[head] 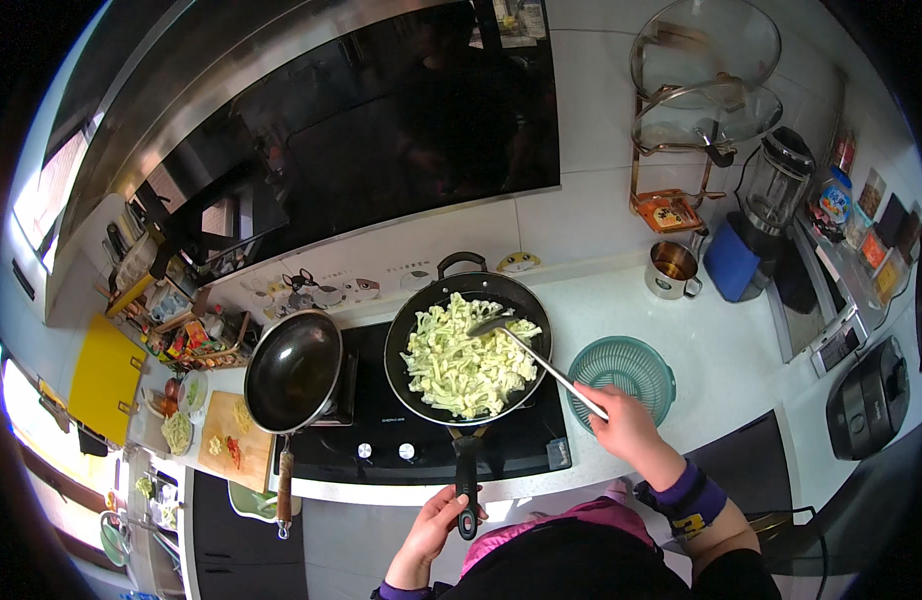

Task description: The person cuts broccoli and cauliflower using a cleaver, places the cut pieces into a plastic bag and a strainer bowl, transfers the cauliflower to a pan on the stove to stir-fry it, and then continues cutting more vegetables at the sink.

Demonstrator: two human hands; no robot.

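A large black wok (545,322) stands on the right side of the black glass gas cooktop (318,461). Pale green cauliflower florets (461,367) are heaped inside it. My left hand (442,517) is closed around the end of the wok's black handle (467,472). In my right hand (618,424) is the metal shaft of a cooking spatula (555,371), slanting down leftward, its dark head resting on the upper part of the cauliflower. Beneath and beyond my right hand sits a teal plastic colander (641,360), partly covered by the hand.
A second wok (296,367) rests on the left burner, its wooden handle (285,487) jutting past the counter edge. A cutting board (232,450) with chopped ingredients lies left of it. On the right are a steel mug (671,274), a blender (753,232) and a lid rack (637,157).
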